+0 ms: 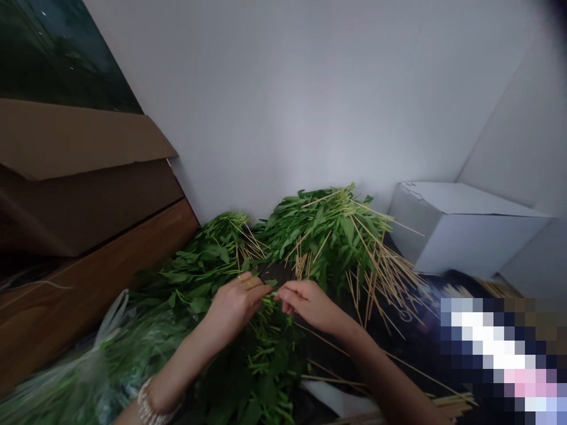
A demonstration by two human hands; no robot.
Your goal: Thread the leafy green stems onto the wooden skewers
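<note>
My left hand, with a ring and a beaded bracelet, has its fingers closed on a small green stem. From the other side, my right hand pinches the same stem between thumb and fingertips. The two hands almost meet, and they partly cover the stem. Just below them lie loose leafy greens, with cut stem ends showing. Behind is a large pile of leafy greens with many thin wooden skewers stuck among it. A smaller pile of greens with a few skewers lies to its left.
A clear plastic bag of greens is at the lower left. An open cardboard box stands above a wooden board on the left. A white box stands at right, against the pale wall. More skewers lie lower right.
</note>
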